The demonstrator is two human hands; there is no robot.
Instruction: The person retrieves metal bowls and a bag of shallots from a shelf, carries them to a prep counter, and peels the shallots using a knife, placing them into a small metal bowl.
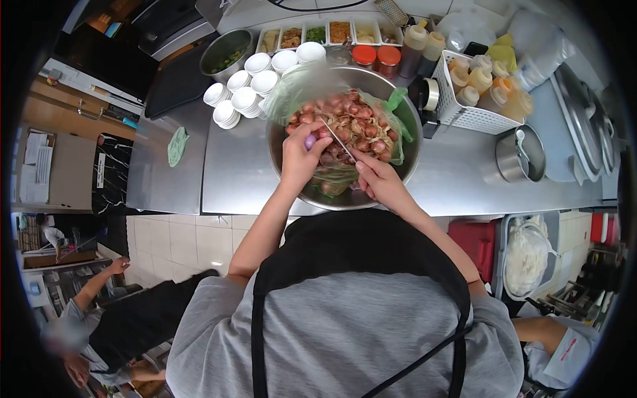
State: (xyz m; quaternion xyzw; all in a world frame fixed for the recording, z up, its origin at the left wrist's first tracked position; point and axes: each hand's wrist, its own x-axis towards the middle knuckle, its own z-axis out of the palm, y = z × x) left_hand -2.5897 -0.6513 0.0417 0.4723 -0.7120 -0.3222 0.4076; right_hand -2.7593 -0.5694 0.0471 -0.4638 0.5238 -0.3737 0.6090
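A large metal bowl (415, 156) stands on the steel counter in front of me, lined with a green plastic bag (397, 109). Many red shallots (361, 123) with dry skins fill the bag. Over the bowl's left part, my left hand (302, 149) is closed on a purple shallot (310, 141). My right hand (383, 179), at the bowl's right front, is closed round a small knife (340, 142). The blade points up and left toward the fingers of my left hand.
Stacked white cups (245, 99), a metal pot (227, 53) and food trays (332, 33) stand behind and left. Red-lidded jars (376, 56), a white basket of bottles (488, 123) and a small pot (521, 156) are right. Co-workers (133, 318) stand at both lower sides.
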